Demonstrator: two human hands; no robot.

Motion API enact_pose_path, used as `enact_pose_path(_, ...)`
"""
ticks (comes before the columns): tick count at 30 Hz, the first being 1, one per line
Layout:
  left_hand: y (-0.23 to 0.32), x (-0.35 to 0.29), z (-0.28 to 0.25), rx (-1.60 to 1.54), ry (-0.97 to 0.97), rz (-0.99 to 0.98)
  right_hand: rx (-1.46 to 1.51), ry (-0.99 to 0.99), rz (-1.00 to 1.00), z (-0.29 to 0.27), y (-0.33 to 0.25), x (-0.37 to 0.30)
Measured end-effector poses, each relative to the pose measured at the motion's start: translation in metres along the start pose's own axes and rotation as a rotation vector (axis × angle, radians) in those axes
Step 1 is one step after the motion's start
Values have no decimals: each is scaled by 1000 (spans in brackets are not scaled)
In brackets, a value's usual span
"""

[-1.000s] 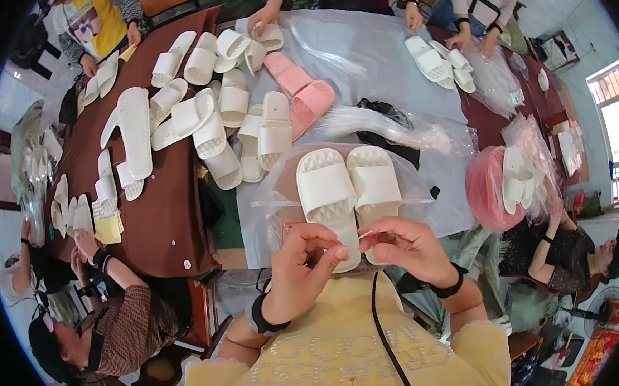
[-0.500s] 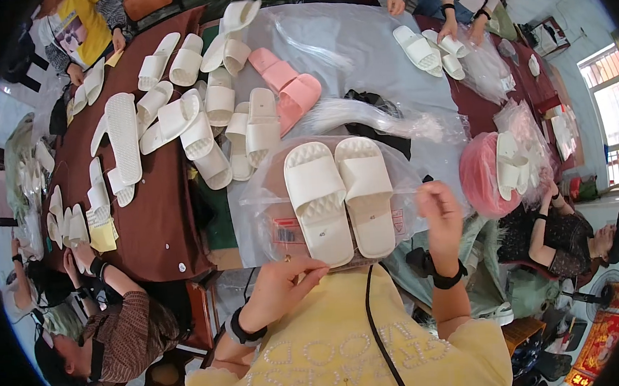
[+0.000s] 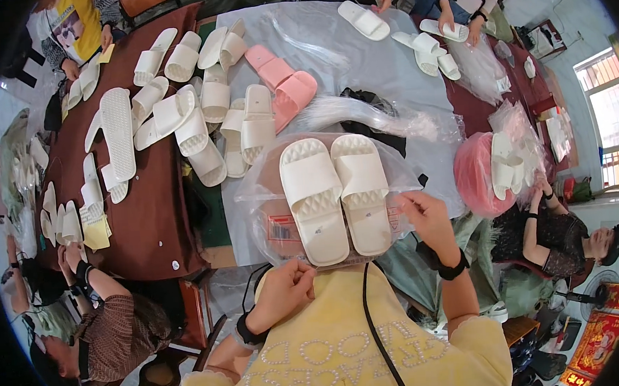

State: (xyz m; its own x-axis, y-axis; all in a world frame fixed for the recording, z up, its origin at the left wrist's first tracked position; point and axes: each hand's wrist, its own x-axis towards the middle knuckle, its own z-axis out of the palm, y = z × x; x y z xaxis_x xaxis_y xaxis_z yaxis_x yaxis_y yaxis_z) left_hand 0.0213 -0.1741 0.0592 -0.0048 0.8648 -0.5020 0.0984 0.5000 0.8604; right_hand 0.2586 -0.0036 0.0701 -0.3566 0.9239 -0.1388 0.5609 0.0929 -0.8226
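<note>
A pair of white slippers lies side by side in front of me, the left slipper (image 3: 311,171) and the right slipper (image 3: 362,172), soles down. Under and around them spreads a clear plastic bag (image 3: 266,209) with red print. Just below the left slipper's heel is my left hand (image 3: 285,293), its fingers curled closed; what they pinch, if anything, is hidden. My right hand (image 3: 430,220) is at the bag's right edge beside the right slipper. Its fingers are bent together at the printed patch, and I cannot make out what is between them.
Several white slippers (image 3: 197,129) and a pink pair (image 3: 294,94) lie toward the left and middle of the table. A bundle of clear strips (image 3: 369,115) lies beyond my bag. A pink bag (image 3: 478,174) stands at the right. Other people work around the table.
My right hand has come down and inward to the bag's right edge. My left hand has curled its fingers more tightly. Across the table, a person has lifted a white slipper.
</note>
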Motion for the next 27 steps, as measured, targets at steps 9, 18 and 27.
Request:
enact_pose_path(9, 15, 39, 11, -271, -125, -97, -85, 44, -95, -17, -13, 40)
enact_pose_path(18, 27, 75, 40, -290, -76, -24, -369, -132, -285, 12, -8, 112)
enact_pose_path(27, 25, 72, 37, -323, -55, 19, -475, -114, -234, 49, 14, 152)
